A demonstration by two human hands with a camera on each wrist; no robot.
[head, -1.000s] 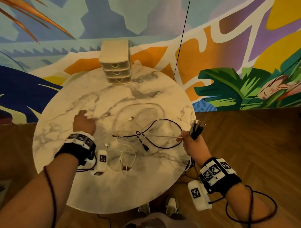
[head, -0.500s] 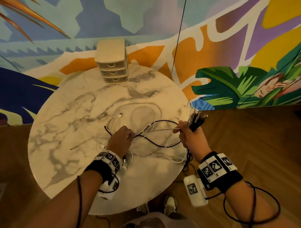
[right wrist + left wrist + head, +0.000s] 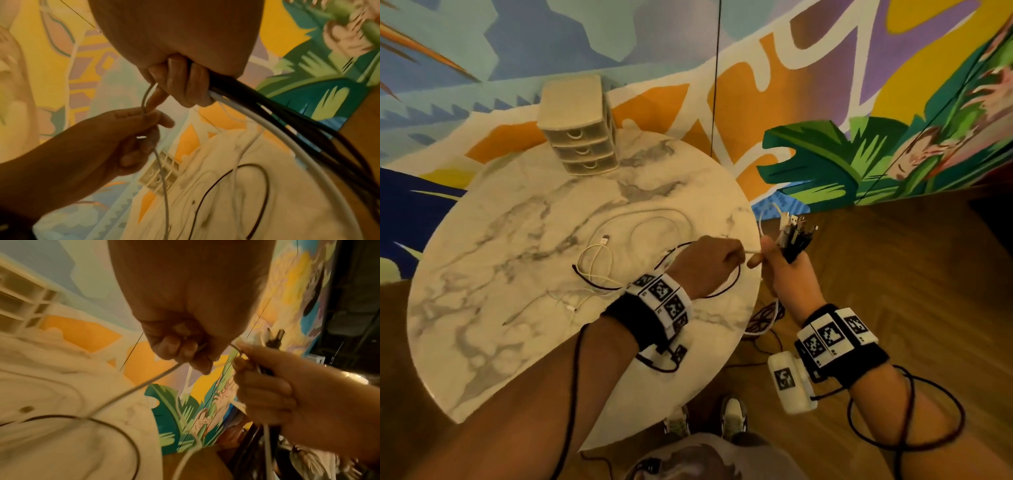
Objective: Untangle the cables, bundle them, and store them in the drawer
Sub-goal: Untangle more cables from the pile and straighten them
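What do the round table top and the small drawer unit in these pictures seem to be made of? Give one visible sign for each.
Table top: marble or a marble-look laminate; white with grey veins, smooth with a soft sheen. Which one, the look leaves open.
Drawer unit: probably cream plastic; matte, moulded, with a fine grid on its top.

In the head view, bare marble table (image 3: 482,335) lies open at lower left. Loose white and black cables (image 3: 599,270) clutter the frame's centre. The drawer unit (image 3: 578,133) stands at the upper edge, with bare marble between it and the cables.
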